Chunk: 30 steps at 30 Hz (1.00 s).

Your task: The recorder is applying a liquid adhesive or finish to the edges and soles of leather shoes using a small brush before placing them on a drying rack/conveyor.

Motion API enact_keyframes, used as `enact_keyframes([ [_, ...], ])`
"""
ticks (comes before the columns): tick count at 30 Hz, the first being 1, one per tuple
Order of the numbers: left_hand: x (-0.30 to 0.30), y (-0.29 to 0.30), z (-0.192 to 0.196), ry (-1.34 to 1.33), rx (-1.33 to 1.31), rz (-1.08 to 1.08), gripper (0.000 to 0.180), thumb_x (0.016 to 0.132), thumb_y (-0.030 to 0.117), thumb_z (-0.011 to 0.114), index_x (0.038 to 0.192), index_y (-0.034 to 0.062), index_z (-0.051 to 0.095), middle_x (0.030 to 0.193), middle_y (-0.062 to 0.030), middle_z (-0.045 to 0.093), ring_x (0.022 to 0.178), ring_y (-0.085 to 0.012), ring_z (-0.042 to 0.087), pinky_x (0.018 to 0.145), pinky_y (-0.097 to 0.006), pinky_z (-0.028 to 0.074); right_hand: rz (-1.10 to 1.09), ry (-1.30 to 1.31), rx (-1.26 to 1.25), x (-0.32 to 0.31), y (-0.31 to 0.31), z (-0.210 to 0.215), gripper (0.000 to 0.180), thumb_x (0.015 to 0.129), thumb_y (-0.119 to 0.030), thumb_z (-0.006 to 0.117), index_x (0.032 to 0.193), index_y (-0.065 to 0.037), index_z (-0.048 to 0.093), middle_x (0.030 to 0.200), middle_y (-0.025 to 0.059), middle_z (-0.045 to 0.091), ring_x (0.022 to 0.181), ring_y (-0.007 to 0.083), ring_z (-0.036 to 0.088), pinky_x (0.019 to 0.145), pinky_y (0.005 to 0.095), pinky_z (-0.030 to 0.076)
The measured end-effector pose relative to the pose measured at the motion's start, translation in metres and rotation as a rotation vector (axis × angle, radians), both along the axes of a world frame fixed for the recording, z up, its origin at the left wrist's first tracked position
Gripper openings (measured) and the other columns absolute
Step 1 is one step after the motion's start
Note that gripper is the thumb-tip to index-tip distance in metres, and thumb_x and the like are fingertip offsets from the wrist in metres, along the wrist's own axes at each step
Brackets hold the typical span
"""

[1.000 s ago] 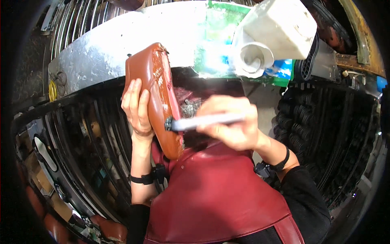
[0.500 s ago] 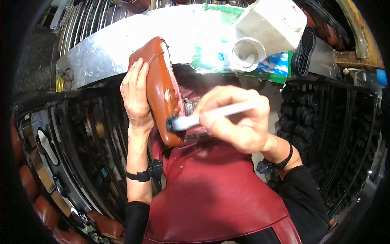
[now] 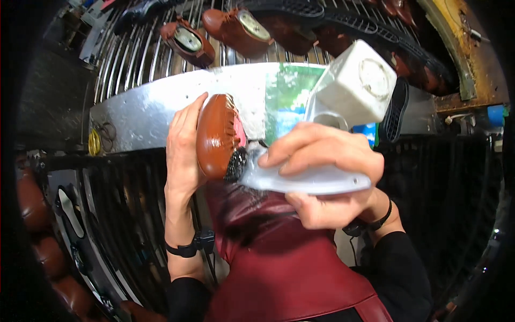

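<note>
My left hand [image 3: 185,145] grips a glossy brown leather shoe upper [image 3: 214,140] along its left side, above my lap. The toe end points toward me and shows gathered leather along its right edge, beside a strip of pink underside. Held in my right hand [image 3: 335,161] is a brush with a pale translucent handle [image 3: 322,181]. Its dark, wet-looking bristles [image 3: 236,162] touch the shoe's lower right edge. Beyond my right hand, a white square container [image 3: 351,86] stands tilted, its mouth partly hidden by my fingers.
A metal bench top [image 3: 134,118] runs across ahead of me, with a green sheet [image 3: 292,88] on it. Behind it, brown shoes [image 3: 188,44] sit on a roller rack. A black sole [image 3: 396,110] lies at right. Yellow cord [image 3: 94,142] hangs at left.
The shoe has been tipped, so its toe faces me more and its length looks shorter. The brush has swung round, its bristles now at the toe's edge. The view has shifted toward the rack.
</note>
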<state>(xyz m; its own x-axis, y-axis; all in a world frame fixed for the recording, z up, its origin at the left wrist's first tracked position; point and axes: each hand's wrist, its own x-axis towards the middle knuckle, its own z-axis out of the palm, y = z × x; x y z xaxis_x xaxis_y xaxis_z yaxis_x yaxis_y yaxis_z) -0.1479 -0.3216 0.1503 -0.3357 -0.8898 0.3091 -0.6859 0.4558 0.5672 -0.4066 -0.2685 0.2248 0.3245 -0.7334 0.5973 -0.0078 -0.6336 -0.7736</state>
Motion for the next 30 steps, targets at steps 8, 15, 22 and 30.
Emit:
enact_keyframes([
  [8, 0.045, -0.043, -0.069, 0.936, 0.456, 0.025, 0.092, 0.062, -0.024, 0.082, 0.145, 0.0039, 0.056, 0.133, -0.015, 0.067, 0.12, -0.0281, 0.067, 0.102, -0.04, 0.062, -0.356, 0.006, 0.15, -0.013, -0.027, -0.114, 0.022, 0.08, 0.0, 0.077, 0.1, 0.006, 0.071, 0.099, 0.0175, 0.075, 0.09, 0.019, 0.073, 0.08, 0.0355, 0.059],
  [15, 0.044, -0.007, -0.074, 1.034, 0.351, 0.018, 0.069, 0.076, -0.002, 0.077, 0.142, -0.0058, 0.058, 0.122, -0.0196, 0.072, 0.114, -0.0298, 0.069, 0.1, -0.041, 0.056, -0.935, -0.274, 0.34, -0.056, 0.051, -0.119, 0.012, 0.098, -0.007, 0.075, 0.1, 0.005, 0.073, 0.075, 0.0049, 0.071, 0.058, 0.0091, 0.066, 0.05, 0.0232, 0.051],
  [22, 0.041, 0.083, -0.113, 1.067, 0.606, 0.155, 0.063, 0.072, 0.015, 0.086, 0.128, -0.0055, 0.066, 0.125, -0.023, 0.071, 0.111, -0.0311, 0.071, 0.102, -0.042, 0.056, -0.974, -0.591, 0.711, -0.045, 0.042, -0.129, 0.022, 0.101, -0.013, 0.073, 0.091, 0.006, 0.069, 0.074, 0.0117, 0.071, 0.052, 0.0145, 0.067, 0.043, 0.0259, 0.053],
  [30, 0.016, 0.096, -0.085, 1.056, 0.673, 0.151, 0.06, 0.065, 0.018, 0.09, 0.118, -0.0065, 0.073, 0.105, -0.0144, 0.077, 0.092, -0.0224, 0.075, 0.091, -0.034, 0.059, -0.403, -0.928, 0.901, -0.046, 0.019, -0.09, 0.016, 0.095, -0.011, 0.072, 0.095, 0.005, 0.07, 0.079, 0.0153, 0.073, 0.054, 0.0202, 0.067, 0.044, 0.0291, 0.05],
])
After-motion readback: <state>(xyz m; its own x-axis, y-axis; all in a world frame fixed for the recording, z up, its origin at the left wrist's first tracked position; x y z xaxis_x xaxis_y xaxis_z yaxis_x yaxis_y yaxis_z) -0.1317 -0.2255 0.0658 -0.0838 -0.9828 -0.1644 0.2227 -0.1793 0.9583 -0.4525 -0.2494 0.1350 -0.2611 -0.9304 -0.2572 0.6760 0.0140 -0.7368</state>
